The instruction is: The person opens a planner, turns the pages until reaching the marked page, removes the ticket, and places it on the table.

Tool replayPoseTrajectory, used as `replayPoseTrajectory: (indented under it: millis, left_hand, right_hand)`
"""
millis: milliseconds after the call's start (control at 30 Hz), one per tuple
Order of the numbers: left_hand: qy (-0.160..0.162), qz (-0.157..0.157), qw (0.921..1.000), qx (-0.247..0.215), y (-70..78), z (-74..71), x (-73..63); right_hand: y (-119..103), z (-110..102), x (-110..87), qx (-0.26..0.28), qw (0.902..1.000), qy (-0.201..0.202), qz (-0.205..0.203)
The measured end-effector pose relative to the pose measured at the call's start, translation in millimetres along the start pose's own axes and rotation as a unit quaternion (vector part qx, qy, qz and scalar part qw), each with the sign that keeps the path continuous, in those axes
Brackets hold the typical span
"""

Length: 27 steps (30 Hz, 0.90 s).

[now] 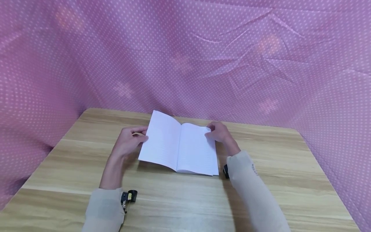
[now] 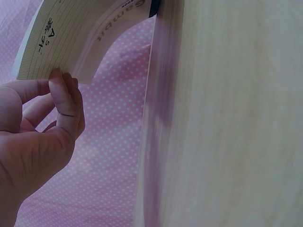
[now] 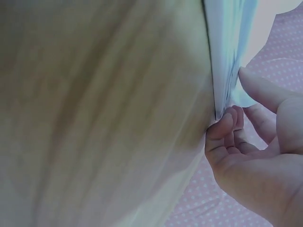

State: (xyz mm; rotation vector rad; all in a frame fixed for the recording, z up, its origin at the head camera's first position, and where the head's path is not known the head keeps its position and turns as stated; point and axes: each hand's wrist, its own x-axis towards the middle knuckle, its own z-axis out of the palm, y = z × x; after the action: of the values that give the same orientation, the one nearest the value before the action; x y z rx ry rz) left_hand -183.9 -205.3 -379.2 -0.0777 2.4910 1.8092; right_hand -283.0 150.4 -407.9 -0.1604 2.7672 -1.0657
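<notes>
An open notebook (image 1: 192,149) with white ruled pages stands out at the far middle of the table, its left half raised and curved. My left hand (image 1: 129,140) pinches the outer edge of that half between thumb and fingers. The left wrist view shows the printed beige cover (image 2: 71,42) bending above the left hand (image 2: 42,118). At the opposite side, my right hand (image 1: 220,131) holds the right half near its upper outer corner. From the right wrist, the right hand (image 3: 255,137) has its thumb on the page side and curled fingers at the stack's edge.
The wood-grain table (image 1: 179,206) extends around the notebook. A pink cloth (image 1: 179,58) with white dots hangs behind it and at both sides. Small dark devices sit at the left cuff (image 1: 131,196) and the right cuff (image 1: 226,171).
</notes>
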Motion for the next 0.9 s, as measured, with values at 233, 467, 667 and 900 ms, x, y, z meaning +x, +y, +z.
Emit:
replayPoseTrajectory:
  millis: [233,467,667,900]
  left_hand:
    - [0.0,-0.001,1.0,-0.003,1.6,0.4,-0.6]
    - [-0.002,-0.004,1.0,-0.006,1.2,-0.7,-1.8]
    - [-0.002,-0.007,0.9999,-0.009,2.0,-0.3,-2.1]
    - [-0.003,-0.004,1.0,-0.008,2.9,-0.8,-3.6]
  right_hand:
    - [0.0,-7.9,-2.4,0.058,0.9982,0.005,-0.018]
    - [-0.9,-15.9,-9.1,0.128,0.9913,-0.016,-0.028]
    - [2.2,-22.8,-12.5,0.23,0.972,-0.05,0.0]
    - [2.0,-28.2,-14.6,0.306,0.9487,-0.079,0.02]
